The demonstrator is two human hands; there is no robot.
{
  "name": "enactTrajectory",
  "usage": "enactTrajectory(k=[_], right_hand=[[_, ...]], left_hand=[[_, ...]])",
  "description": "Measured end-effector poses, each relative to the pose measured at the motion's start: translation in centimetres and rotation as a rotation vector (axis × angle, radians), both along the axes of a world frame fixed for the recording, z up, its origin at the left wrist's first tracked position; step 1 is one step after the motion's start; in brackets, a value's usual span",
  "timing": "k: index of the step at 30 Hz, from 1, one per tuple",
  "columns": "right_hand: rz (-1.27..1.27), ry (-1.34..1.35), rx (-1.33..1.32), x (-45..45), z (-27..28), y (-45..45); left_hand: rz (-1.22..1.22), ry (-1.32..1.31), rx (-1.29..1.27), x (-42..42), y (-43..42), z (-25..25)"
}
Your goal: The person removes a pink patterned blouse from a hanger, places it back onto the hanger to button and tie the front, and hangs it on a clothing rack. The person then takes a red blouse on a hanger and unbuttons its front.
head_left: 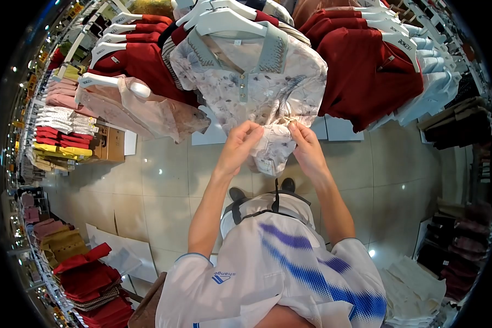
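A pale floral blouse [224, 104] with a grey-green embellished collar [273, 50] and a buttoned placket hangs in front of me on a white hanger [229, 23]. My left hand [240, 143] pinches its gathered cloth on the left, thumb and fingers pressed together. On the right, my right hand [307, 146] pinches the same blouse near what looks like a small tie or drawstring [287, 120]. The fabric is bunched between both hands, and its lower part droops below them.
Dark red tops [366, 71] hang close on the right, and a sheer pink garment [142, 106] hangs on the left. Folded clothes [65, 134] fill shelves at the left, with red stacks [90, 273] lower down. A cardboard box [110, 143] stands on the tiled floor [164, 175].
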State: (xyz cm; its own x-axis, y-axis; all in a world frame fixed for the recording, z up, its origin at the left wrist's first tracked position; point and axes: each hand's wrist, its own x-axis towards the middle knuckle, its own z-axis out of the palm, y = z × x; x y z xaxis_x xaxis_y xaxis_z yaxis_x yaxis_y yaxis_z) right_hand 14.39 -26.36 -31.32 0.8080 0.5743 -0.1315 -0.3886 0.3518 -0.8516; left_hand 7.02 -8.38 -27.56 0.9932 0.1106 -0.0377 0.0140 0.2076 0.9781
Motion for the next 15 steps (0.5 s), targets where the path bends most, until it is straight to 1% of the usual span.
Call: enactTrajectory(k=[3, 6, 11, 15], right_hand=[[0.021, 0.03, -0.007, 0.0, 0.3, -0.1], [0.056, 0.011, -0.009, 0.0, 0.8, -0.3], [0.091, -0.097, -0.017, 0.2, 0.7, -1.1], [0.097, -0.109, -0.061, 0.3, 0.3, -1.2]], left_hand=[[0.018, 0.033, -0.048, -0.2, -0.3, 0.8], [0.032, 0.038, -0.082, -0.1, -0.2, 0.4], [0.038, 0.02, -0.101, 0.0, 0.4, -0.5], [0.023, 0.055, -0.084, 0.1, 0.3, -0.9]])
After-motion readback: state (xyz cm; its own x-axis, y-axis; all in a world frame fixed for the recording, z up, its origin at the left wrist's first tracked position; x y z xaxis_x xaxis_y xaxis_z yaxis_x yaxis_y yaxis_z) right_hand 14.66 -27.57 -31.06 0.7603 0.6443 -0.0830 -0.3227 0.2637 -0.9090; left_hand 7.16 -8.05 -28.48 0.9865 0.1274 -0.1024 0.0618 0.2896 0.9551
